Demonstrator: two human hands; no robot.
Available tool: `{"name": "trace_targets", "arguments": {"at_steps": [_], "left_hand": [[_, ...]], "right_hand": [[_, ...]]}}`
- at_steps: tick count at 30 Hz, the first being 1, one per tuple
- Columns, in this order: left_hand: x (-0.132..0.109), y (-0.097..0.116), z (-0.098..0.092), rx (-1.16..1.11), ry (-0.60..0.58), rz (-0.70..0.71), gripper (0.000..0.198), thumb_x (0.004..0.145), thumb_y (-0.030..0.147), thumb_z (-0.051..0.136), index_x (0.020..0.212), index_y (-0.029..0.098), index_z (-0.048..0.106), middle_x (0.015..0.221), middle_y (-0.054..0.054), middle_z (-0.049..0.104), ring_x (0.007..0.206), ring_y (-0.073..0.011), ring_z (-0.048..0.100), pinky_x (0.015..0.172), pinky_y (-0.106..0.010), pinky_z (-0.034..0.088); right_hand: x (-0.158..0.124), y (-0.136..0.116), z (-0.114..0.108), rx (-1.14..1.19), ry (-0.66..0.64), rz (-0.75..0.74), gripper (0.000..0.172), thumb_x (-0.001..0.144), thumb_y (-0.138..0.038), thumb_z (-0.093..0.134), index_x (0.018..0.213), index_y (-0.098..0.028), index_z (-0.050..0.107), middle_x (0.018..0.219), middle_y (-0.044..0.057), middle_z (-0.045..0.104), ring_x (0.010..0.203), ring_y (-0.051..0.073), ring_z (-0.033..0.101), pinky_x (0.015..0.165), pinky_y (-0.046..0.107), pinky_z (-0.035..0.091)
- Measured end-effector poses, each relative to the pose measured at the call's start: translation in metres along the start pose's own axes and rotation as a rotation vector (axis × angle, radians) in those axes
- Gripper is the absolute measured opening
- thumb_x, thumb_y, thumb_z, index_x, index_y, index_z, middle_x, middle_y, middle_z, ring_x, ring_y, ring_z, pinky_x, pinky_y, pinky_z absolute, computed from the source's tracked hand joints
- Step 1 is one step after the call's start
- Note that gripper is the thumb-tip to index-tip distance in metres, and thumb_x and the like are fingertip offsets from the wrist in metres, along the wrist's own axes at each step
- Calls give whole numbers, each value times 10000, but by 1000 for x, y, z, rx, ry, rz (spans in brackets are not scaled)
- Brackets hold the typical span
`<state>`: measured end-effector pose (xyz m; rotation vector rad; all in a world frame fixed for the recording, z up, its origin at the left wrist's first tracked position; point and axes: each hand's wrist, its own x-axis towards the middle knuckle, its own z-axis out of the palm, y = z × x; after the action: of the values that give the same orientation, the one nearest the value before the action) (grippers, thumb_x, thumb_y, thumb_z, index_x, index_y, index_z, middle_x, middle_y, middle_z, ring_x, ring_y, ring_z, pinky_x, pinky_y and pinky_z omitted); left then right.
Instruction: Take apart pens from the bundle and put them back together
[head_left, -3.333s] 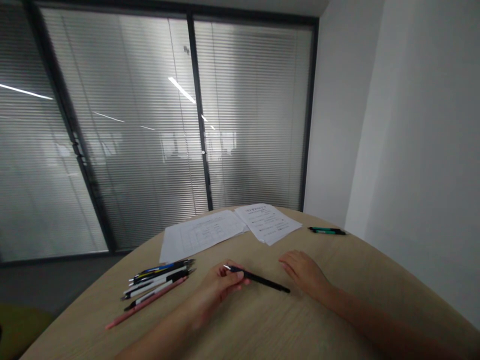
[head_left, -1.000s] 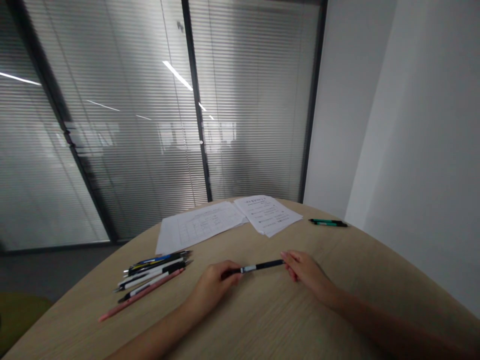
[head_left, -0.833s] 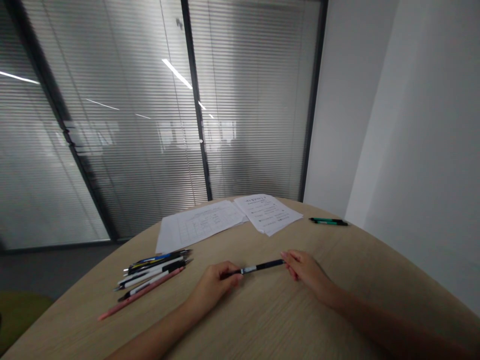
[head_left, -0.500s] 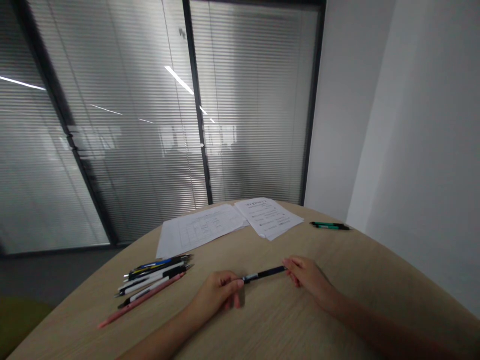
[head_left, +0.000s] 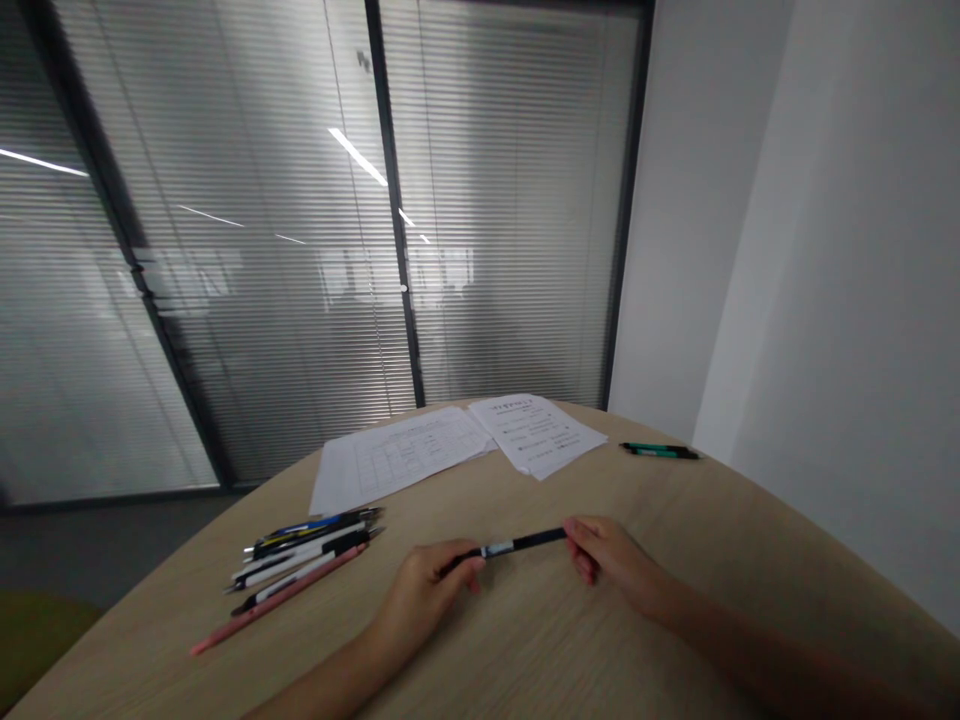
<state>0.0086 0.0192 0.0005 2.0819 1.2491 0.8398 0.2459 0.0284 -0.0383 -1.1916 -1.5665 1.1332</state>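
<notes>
Pen sits between my hands over the table: my left hand curls closed round one end, and my right hand pinches the other with its fingertips. Other pens lie left.

This is an office meeting room. One side is a floor-to-ceiling glass partition in slim dark metal framing, with venetian blinds between or behind the panes, a typical office fitting. Long strip-light reflections show in the glass, and dim shapes of a further room lie beyond it. The adjoining side is a plain white wall, and the floor is grey. A rounded, pale wood-grain counter serves as a meeting table, with printed paper sheets, some with tables or forms, and a row of office pens lying on it.
</notes>
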Motion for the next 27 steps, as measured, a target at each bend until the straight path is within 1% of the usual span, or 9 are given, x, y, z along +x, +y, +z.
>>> {"name": "trace_targets", "arguments": {"at_steps": [3,8,11,16,18,20,22,24,27], "left_hand": [[0,0,0,-16,-44,-18,325,757,394,441,586,164,595,541,11,551,461,-100,419,441,-196,292],[2,-2,1,-179,-148,-179,414,725,533,414,569,165,520,443,35,516,380,-81,377,407,-193,277],[3,-4,2,-322,-171,-261,484,691,623,399,574,165,503,379,43,490,348,-81,361,404,-199,276],[3,-4,2,-413,-144,-295,554,686,656,381,540,143,531,336,45,435,343,-82,356,421,-213,281],[5,-4,2,-436,-121,-271,531,686,634,407,624,129,563,393,34,481,368,-87,384,428,-215,283],[6,-4,2,-452,-81,-253,468,648,579,504,763,130,572,481,40,515,400,-86,397,429,-208,273],[8,-5,2,-442,-34,-242,439,595,502,591,845,141,560,546,55,511,434,-80,388,439,-201,265],[9,-5,2,-413,3,-233,395,580,462,608,812,146,561,565,61,490,470,-83,379,457,-200,268],[9,-4,1,-372,-3,-227,345,641,499,530,651,153,527,540,51,474,500,-97,390,487,-212,281]], "right_hand": [[0,0,-1,33,-14,5,489,728,-630,399,555,-178,466,430,-54,419,400,82,390,438,213,304],[-1,-2,-1,5,-18,10,489,727,-630,397,545,-182,468,441,-47,428,410,86,400,447,216,317],[-1,-2,1,-37,-29,-8,498,724,-640,388,540,-183,467,451,-42,436,419,89,411,460,221,329],[-2,-3,3,-48,-11,-28,483,722,-632,401,563,-183,481,461,-40,447,426,92,422,462,222,335],[-3,-4,2,-30,26,-28,480,735,-624,387,568,-183,477,454,-41,446,423,92,419,458,221,333],[-3,-6,1,-6,63,-15,479,731,-627,387,563,-185,462,441,-47,429,411,90,406,449,221,326],[-4,-7,0,9,83,6,490,713,-646,390,549,-188,444,427,-54,407,395,86,388,436,223,316],[-4,-7,1,-4,82,14,508,702,-663,384,538,-186,441,424,-53,402,391,85,386,434,225,313],[-5,-8,2,-25,75,18,527,695,-679,373,534,-183,446,423,-48,408,390,85,389,431,225,313]]}}
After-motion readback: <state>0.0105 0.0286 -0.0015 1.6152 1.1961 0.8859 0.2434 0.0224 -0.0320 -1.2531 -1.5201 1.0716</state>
